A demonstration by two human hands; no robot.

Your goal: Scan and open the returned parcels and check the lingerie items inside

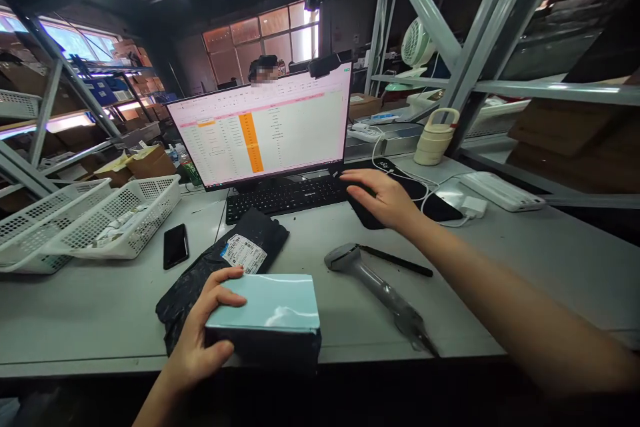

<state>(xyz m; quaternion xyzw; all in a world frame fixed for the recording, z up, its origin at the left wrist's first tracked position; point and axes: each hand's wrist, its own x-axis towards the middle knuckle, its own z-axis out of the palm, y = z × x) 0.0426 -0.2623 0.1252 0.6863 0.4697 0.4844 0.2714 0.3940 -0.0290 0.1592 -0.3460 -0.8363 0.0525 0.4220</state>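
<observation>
My left hand (210,317) grips the left end of a light-blue box (270,300) at the front edge of the table, fingers on top and thumb on its near side. Behind it lies a crumpled black mailing bag (200,280) with a white shipping label (245,253). My right hand (383,199) reaches over the right end of the black keyboard (295,195) and the dark mat (360,217), fingers stretched out and apart, holding nothing. Between my arms a grey barcode scanner (375,283) rests beside a thin black stick-like item (397,260).
A monitor (300,127) showing a spreadsheet stands at the back. White baskets (145,213) and a phone (175,246) lie to the left. On the right are a cream bottle (435,143), a white power bank (500,191), cables and metal shelving. Another person's head shows behind the monitor.
</observation>
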